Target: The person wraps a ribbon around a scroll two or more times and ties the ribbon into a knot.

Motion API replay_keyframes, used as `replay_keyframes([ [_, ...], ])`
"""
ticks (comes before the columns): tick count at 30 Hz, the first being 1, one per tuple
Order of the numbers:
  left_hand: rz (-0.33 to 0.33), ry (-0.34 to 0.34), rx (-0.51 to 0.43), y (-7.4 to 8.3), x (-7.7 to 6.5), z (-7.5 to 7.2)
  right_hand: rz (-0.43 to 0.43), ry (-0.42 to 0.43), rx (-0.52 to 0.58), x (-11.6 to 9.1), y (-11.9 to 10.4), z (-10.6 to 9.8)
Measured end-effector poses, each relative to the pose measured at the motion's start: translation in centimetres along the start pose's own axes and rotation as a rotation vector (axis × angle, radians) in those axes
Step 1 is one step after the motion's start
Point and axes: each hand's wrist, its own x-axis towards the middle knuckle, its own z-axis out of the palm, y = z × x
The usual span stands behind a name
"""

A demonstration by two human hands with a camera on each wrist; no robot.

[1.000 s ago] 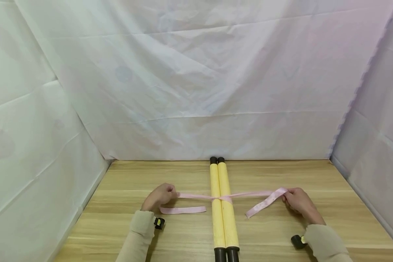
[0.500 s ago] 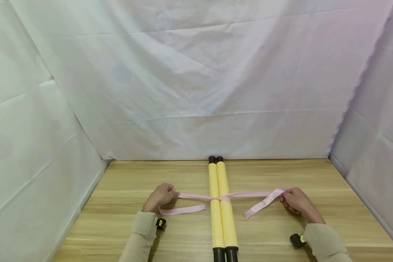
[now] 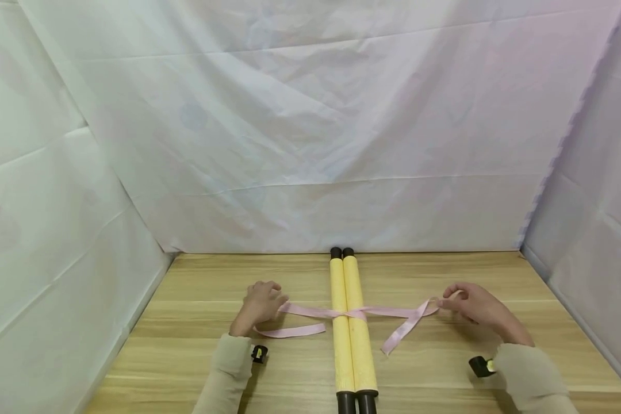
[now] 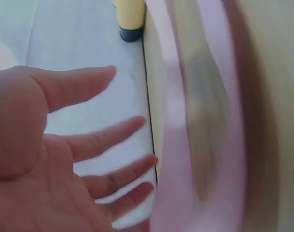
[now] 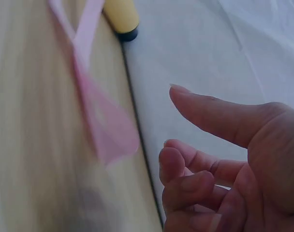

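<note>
Two yellow rods (image 3: 344, 351) with black ends lie side by side on the wooden table. A pink ribbon (image 3: 310, 311) crosses over them at a twist near the middle, and its tails spread to both sides. Beside the left tail is my left hand (image 3: 261, 303); the left wrist view shows its fingers spread with nothing held, the ribbon (image 4: 178, 145) just past the fingertips. My right hand (image 3: 480, 306) hovers by the looped right tail. In the right wrist view its thumb and loosely curled fingers stand apart, holding nothing, with the ribbon loop (image 5: 106, 125) away from them.
White cloth (image 3: 321, 144) hangs behind the table and along both sides. The rods' far ends lie close to the back cloth. Small black devices (image 3: 259, 353) sit at both wrists, by the sleeves. Wooden tabletop (image 3: 419, 374) surrounds the rods.
Both hands have let go of the ribbon and their fingers have opened. The ribbon's tails now lie slacker. The right hand has drawn slightly away to the right.
</note>
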Motion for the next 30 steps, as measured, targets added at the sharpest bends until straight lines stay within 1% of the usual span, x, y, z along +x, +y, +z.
replay_keyframes([
  [3,0.083,-0.021,-0.096,0.6,0.5,0.3,-0.061,0.031,-0.012,0.6,-1.4,0.5],
  [7,0.144,-0.091,-0.216,1.8,1.5,0.8,-0.142,0.031,0.008,1.7,-3.4,1.8],
  [11,0.242,-0.17,-0.249,3.2,2.8,1.9,-0.216,0.002,0.036,2.9,-5.5,3.8],
  [13,0.274,-0.21,-0.254,3.7,3.2,2.4,-0.25,-0.004,0.054,3.4,-6.5,4.9],
  [15,0.274,-0.267,-0.305,4.1,3.2,2.9,-0.298,-0.001,0.057,3.8,-7.4,6.2],
  [18,0.222,-0.363,-0.409,4.3,3.0,3.4,-0.363,0.002,0.045,4.1,-8.4,7.9],
  [20,0.186,-0.42,-0.465,4.3,2.7,3.7,-0.405,0.002,0.038,4.3,-8.6,8.9],
  [22,0.193,-0.443,-0.45,4.4,2.6,3.8,-0.431,-0.016,0.056,4.5,-8.6,9.8],
  [23,0.212,-0.448,-0.428,4.3,2.6,3.8,-0.43,-0.026,0.071,4.5,-8.6,10.2],
  [27,0.268,-0.473,-0.354,4.3,2.5,3.9,-0.401,-0.091,0.118,4.7,-8.4,11.0],
  [29,0.284,-0.491,-0.338,4.3,2.5,4.0,-0.372,-0.13,0.121,4.7,-8.3,11.2],
  [30,0.281,-0.498,-0.333,4.2,2.5,4.0,-0.366,-0.148,0.119,4.7,-8.2,11.3],
])
